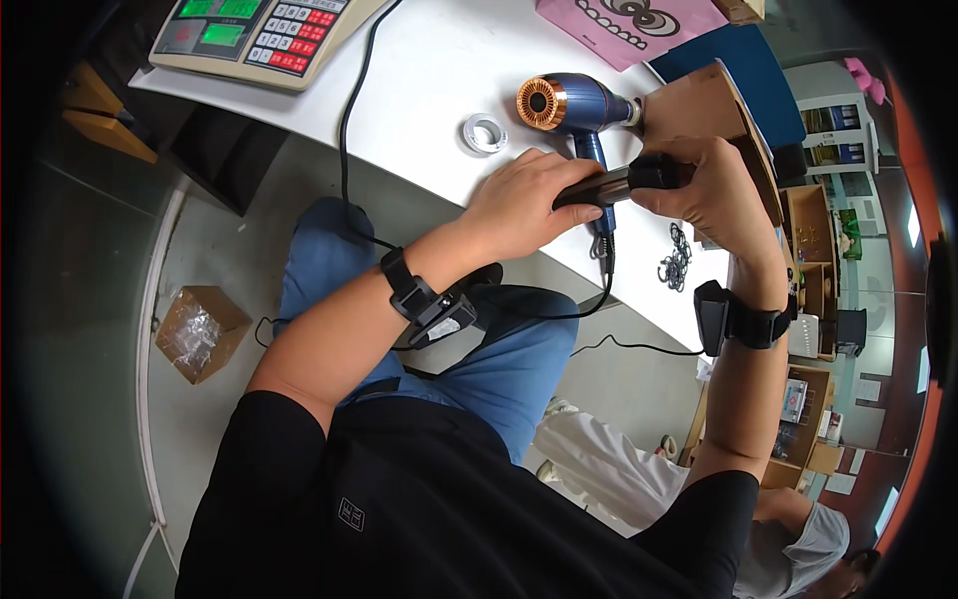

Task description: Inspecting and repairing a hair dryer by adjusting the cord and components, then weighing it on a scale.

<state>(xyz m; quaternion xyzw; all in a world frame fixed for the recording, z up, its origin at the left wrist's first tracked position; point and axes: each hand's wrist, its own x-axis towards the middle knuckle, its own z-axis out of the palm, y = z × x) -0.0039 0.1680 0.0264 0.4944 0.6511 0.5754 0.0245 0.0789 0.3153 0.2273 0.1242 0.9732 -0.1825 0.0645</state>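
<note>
Both of my hands meet on a dark cylindrical device (606,187) with a black end piece, held just over the table's front edge; its exact kind I cannot make out. My left hand (524,200) is wrapped round its left part, thumb below. At the other end my right hand (707,190) grips the black piece between thumb and fingers. Behind them a blue hair dryer (582,103) with a copper-coloured rear grille lies on the white table (419,110), its handle partly covered by the device. A white ring-shaped roll (485,133) lies left of the dryer.
A tangle of thin black loops (676,258) lies beside my right wrist. Behind it stands an open cardboard box (699,105), near a pink box (624,28). A weighing scale (254,40) occupies the far left. Black cable (345,130) crosses the table. Another person (798,549) is at lower right.
</note>
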